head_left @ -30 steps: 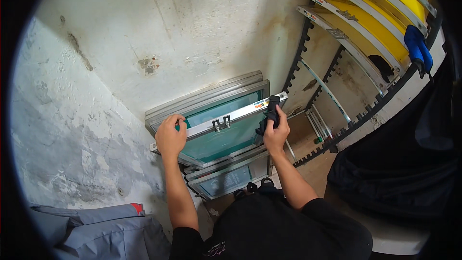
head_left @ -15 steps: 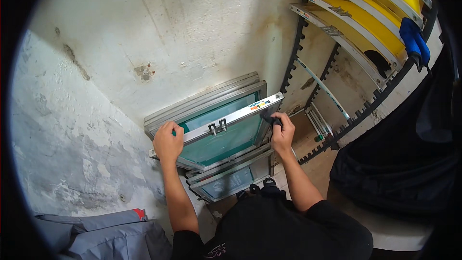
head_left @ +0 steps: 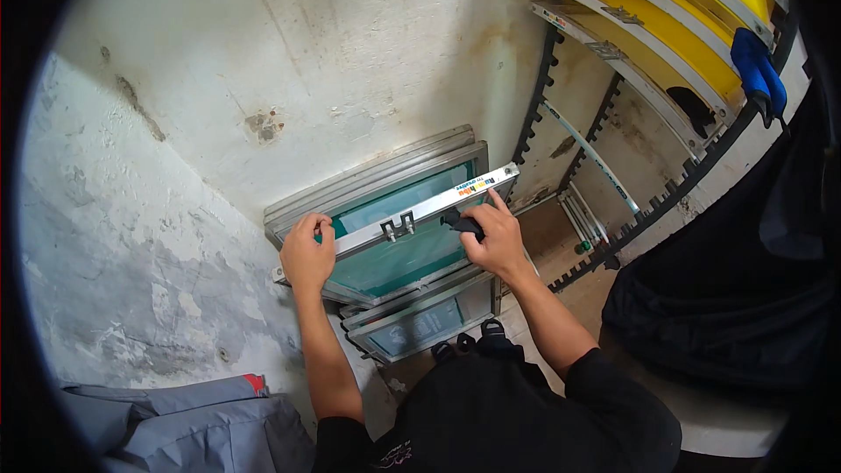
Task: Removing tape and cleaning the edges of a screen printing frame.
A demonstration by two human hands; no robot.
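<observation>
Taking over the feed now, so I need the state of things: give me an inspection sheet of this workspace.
Surface: stained, patchy white wall; floor mostly hidden.
Job's things: green-mesh screen frame with a metal clip on its top bar, frontmost of a stack of frames leaning on the wall.
Clutter: grey fabric bundle, lower left.
Grippers: left hand grips the frame's left top edge; right hand is on the top bar by a small black object.
Cables: nothing seen.
Surroundings: notched black rack with yellow-mesh frames and a blue item; dark cloth at right.
</observation>
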